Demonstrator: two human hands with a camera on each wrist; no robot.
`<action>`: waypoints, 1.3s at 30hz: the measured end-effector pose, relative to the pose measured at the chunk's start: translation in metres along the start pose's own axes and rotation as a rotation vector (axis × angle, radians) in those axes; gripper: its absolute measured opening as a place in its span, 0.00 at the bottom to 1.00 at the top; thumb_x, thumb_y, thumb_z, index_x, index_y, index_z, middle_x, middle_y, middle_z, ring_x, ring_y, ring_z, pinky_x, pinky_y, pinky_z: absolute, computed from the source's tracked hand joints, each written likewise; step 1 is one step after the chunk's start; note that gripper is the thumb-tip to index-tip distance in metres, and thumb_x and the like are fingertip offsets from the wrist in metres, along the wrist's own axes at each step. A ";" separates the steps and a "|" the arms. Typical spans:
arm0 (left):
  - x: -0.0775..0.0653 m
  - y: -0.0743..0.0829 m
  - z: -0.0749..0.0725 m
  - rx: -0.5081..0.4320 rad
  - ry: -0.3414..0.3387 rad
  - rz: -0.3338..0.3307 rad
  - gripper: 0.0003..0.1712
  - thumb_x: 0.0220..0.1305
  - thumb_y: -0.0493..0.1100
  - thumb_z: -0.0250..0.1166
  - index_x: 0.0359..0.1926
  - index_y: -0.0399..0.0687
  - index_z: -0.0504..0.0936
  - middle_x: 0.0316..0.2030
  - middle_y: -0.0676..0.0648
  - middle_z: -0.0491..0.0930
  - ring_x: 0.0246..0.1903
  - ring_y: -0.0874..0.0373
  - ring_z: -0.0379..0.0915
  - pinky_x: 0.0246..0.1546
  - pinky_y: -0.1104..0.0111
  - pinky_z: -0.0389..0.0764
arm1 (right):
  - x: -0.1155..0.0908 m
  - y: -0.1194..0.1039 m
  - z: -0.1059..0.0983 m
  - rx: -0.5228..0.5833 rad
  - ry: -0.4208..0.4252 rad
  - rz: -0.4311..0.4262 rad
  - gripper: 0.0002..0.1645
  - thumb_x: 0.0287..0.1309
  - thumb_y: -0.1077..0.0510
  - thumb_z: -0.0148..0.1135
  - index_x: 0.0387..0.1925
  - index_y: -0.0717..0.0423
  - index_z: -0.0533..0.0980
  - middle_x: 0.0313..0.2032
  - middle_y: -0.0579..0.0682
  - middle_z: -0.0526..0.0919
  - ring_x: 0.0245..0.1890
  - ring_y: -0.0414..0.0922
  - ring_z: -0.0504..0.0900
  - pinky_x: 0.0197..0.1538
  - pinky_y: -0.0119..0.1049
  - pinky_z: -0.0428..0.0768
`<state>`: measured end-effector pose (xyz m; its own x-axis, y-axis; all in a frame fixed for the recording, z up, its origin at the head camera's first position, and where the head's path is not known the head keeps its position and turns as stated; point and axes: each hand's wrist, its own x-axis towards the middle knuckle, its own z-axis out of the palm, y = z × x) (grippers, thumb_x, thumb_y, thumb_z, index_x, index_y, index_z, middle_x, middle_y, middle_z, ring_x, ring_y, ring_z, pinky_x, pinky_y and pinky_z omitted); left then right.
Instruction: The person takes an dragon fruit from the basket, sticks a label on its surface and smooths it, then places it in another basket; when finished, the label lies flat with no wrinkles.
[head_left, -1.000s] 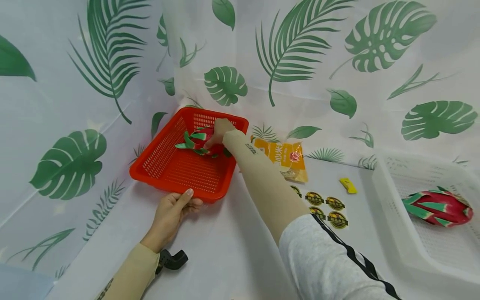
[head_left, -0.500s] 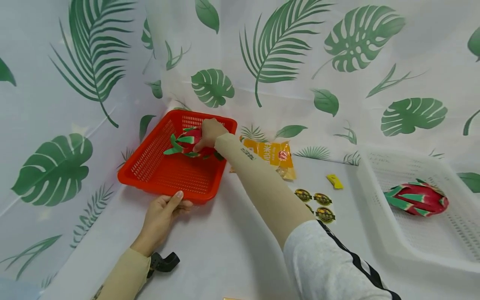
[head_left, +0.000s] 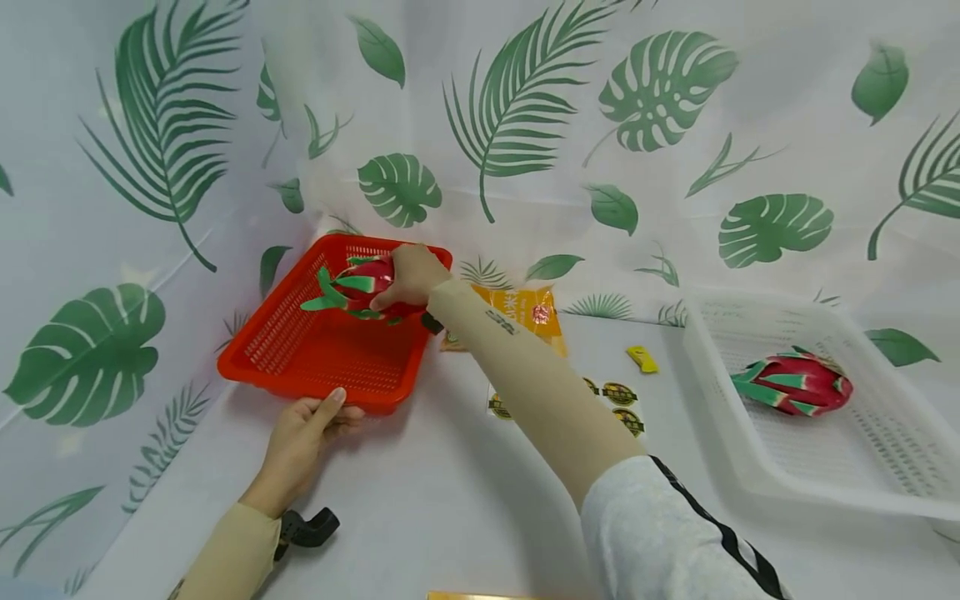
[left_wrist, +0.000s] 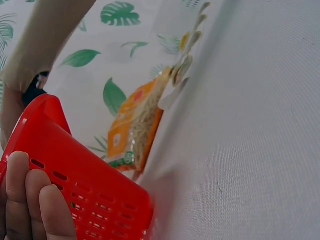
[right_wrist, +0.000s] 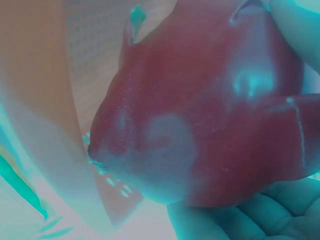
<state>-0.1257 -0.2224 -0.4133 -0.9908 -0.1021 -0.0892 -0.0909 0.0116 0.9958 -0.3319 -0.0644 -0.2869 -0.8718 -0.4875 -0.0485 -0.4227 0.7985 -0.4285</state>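
My right hand (head_left: 416, 275) grips a dragon fruit (head_left: 363, 283), red with green scales, over the back part of a red plastic basket (head_left: 322, 358). Its leafy end points left. Close up in the right wrist view, the smooth dragon fruit (right_wrist: 190, 115) fills the middle, with fingertips beneath it. My left hand (head_left: 303, 442) pinches the basket's front rim, thumb on top and fingers below. Those fingers (left_wrist: 30, 195) lie against the slotted red wall in the left wrist view. A second dragon fruit (head_left: 802, 383) lies in a white plastic basket (head_left: 840, 492) at the right.
Behind my right forearm lie an orange food packet (head_left: 540, 312) and a sheet of round black-and-gold stickers (head_left: 619, 393). A small yellow packet (head_left: 642, 359) sits farther right. Leaf-printed cloth (head_left: 517, 225) stands behind the table. A golden edge (head_left: 480, 595) shows at the bottom.
The head view has turned right, so everything sits farther left. The held dragon fruit has risen a little relative to the red basket. My left hand keeps its place on the rim.
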 end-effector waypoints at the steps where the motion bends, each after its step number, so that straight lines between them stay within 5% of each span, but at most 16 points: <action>1: -0.001 0.000 0.000 0.001 0.002 -0.007 0.25 0.78 0.53 0.59 0.43 0.32 0.86 0.31 0.58 0.90 0.37 0.61 0.88 0.46 0.73 0.86 | -0.003 0.001 -0.002 0.004 0.002 -0.008 0.37 0.52 0.39 0.80 0.57 0.52 0.75 0.50 0.47 0.85 0.49 0.43 0.80 0.54 0.35 0.83; 9: -0.005 0.003 0.003 -0.018 -0.002 -0.028 0.23 0.77 0.55 0.60 0.42 0.38 0.86 0.32 0.58 0.90 0.39 0.58 0.88 0.46 0.72 0.86 | -0.028 0.003 -0.022 -0.005 0.055 -0.091 0.38 0.50 0.39 0.81 0.55 0.55 0.78 0.48 0.48 0.85 0.47 0.44 0.80 0.52 0.35 0.83; 18: -0.011 0.004 0.008 -0.078 -0.015 -0.017 0.20 0.78 0.53 0.59 0.38 0.47 0.90 0.32 0.58 0.90 0.38 0.61 0.88 0.45 0.72 0.87 | -0.089 0.013 -0.040 0.009 0.105 -0.095 0.44 0.50 0.40 0.81 0.63 0.56 0.75 0.53 0.49 0.85 0.53 0.45 0.80 0.54 0.35 0.84; 29: -0.011 0.004 0.013 -0.309 -0.030 0.014 0.23 0.80 0.49 0.57 0.30 0.46 0.89 0.28 0.55 0.90 0.32 0.62 0.87 0.43 0.71 0.87 | -0.173 0.053 -0.038 0.074 0.130 -0.104 0.46 0.48 0.43 0.83 0.65 0.53 0.73 0.53 0.46 0.84 0.52 0.42 0.80 0.50 0.34 0.86; 39: -0.011 0.004 0.025 -0.320 -0.028 -0.058 0.21 0.82 0.55 0.51 0.39 0.46 0.82 0.30 0.55 0.86 0.34 0.61 0.83 0.44 0.72 0.86 | -0.253 0.106 -0.029 0.105 0.151 -0.062 0.48 0.46 0.44 0.85 0.65 0.54 0.73 0.53 0.47 0.85 0.50 0.44 0.82 0.50 0.38 0.87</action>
<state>-0.1181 -0.1964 -0.4085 -0.9876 -0.0663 -0.1423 -0.1155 -0.3071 0.9446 -0.1637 0.1537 -0.2939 -0.8752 -0.4702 0.1137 -0.4559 0.7232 -0.5189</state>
